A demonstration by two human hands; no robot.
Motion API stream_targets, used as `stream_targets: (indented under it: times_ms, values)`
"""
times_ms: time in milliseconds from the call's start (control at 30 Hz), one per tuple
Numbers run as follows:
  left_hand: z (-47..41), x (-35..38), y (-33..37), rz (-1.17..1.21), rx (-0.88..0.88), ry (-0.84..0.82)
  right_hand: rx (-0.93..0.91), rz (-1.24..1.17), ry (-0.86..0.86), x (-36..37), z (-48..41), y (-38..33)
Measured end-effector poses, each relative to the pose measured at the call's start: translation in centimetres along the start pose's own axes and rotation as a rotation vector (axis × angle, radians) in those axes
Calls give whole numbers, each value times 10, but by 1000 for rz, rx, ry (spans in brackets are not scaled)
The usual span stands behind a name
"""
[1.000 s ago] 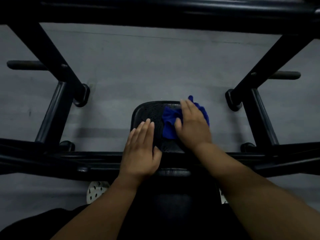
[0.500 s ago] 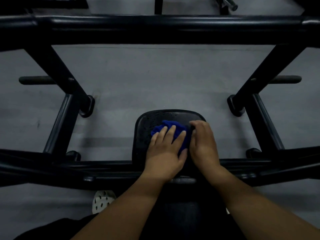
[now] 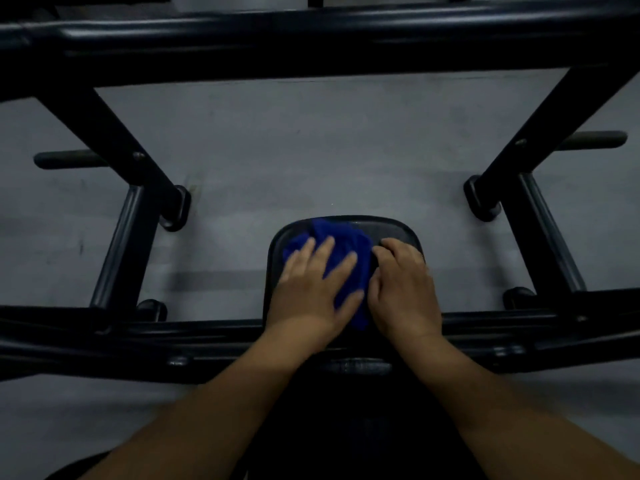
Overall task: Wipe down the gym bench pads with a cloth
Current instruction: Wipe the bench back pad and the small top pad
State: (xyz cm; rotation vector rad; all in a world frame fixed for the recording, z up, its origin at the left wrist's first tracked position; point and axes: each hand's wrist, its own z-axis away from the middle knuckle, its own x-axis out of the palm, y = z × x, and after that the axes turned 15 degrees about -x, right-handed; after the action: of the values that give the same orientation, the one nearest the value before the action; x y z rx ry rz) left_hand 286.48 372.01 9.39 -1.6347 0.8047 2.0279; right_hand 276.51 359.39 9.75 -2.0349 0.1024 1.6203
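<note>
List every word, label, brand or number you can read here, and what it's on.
None can be read. The seat pad, blue cloth and black frame crossbar show no print, and the picture is dim and soft.

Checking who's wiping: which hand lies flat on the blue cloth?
The left hand, fingers spread flat across the blue cloth; the right hand is curled on its right edge.
</note>
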Motion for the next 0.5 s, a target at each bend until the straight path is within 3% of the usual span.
stream_targets:
  times_ms: [100,167,233,333,400,500]
  values:
    - [-5,-4,-28,-26,121,26,10,10,-24,1,-2,-2]
    - [-45,-4,-22,-4,-31,141,-16,20,6,5,-2,1]
    - [-77,-8,10,10,-109,100,-23,28,56,8,-3,5]
    - [-59,0,45,65,124,95,4,-34,116,9,1,5]
    - [-32,-1,23,56,242,19,-16,-42,105,8,3,5]
    - [3,-6,-32,8,296,64,11,-65,111,9,1,6]
